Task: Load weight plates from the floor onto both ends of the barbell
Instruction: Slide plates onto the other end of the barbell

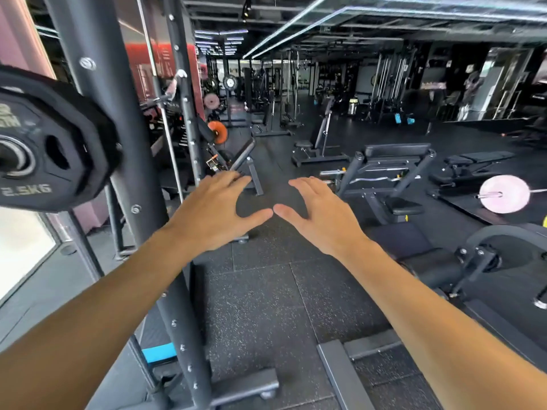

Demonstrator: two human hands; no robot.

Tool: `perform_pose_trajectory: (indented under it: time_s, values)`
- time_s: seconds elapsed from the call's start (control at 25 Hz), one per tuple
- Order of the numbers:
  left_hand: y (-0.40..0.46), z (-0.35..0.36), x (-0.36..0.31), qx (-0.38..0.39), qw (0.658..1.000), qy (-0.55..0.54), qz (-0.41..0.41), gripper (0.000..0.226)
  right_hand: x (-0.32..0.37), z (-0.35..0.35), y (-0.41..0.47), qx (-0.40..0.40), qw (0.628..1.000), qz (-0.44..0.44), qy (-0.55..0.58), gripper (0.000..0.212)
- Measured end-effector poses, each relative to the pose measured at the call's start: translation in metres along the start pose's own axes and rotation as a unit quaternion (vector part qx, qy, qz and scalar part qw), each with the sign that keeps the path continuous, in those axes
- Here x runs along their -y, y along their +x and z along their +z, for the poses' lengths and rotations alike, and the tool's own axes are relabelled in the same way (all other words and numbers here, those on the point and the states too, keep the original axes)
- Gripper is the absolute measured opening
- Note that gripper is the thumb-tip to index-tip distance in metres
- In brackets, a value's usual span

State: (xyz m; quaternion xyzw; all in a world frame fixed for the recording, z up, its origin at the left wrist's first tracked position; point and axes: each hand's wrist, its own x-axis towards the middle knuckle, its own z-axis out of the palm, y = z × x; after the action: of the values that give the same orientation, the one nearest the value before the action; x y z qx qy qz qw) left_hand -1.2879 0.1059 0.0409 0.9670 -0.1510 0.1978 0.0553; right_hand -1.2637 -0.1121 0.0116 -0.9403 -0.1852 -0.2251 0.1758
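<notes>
- While both forearms reach forward from the bottom edge, the left hand [211,214] and the right hand [318,216] hover side by side over the floor [266,306], palms down, thumb tips almost meeting.
- Each grip is wide: fingers straight and spread, holding nothing.
- Beneath the arms lies dark speckled rubber floor tiling, with a grey steel base bar [340,377] at lower right.
- Just left of the left forearm stands the dark upright post [127,161] of a rack, studded with bolts.
- At the left edge, a black weight plate [63,143] marked 2.5KG sits on the barbell sleeve [11,156], above floor level and partly behind the post.
- Farther right, a black bench [387,173] stands past the right hand.
- Beyond it, a pink plate [504,194] on another bar rests near the right edge.
- Deeper in the gym, an orange plate [218,131] and rows of machines blur together.
</notes>
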Motion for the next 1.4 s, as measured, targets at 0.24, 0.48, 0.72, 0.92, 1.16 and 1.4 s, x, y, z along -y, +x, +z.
perform_pose_trajectory:
  time_s: [0.24,0.48,0.72,0.92,1.16,1.4]
  values:
    - [0.078,0.086,0.024,-0.002,1.0,0.008,0.003,0.107,-0.059,0.069,0.06,0.051,0.999,0.014,-0.013,0.073]
    - [0.198,0.14,0.079,0.008,1.0,-0.012,-0.016,0.098,-0.118,0.11,0.182,0.072,0.997,0.031,-0.016,0.072]
    - [0.282,0.203,0.116,0.046,0.998,-0.024,-0.03,0.1,-0.17,0.168,0.261,0.086,0.995,0.05,0.008,0.075]
    - [0.352,0.263,0.131,0.063,0.997,-0.024,-0.035,0.1,-0.226,0.215,0.319,0.101,0.993,0.052,0.025,0.075]
    - [0.465,0.337,0.14,0.084,0.994,-0.027,-0.063,0.096,-0.328,0.27,0.402,0.108,0.991,0.058,0.06,0.072]
    - [0.588,0.387,0.138,0.098,0.99,-0.025,-0.096,0.092,-0.427,0.299,0.5,0.143,0.986,0.043,0.075,0.074]
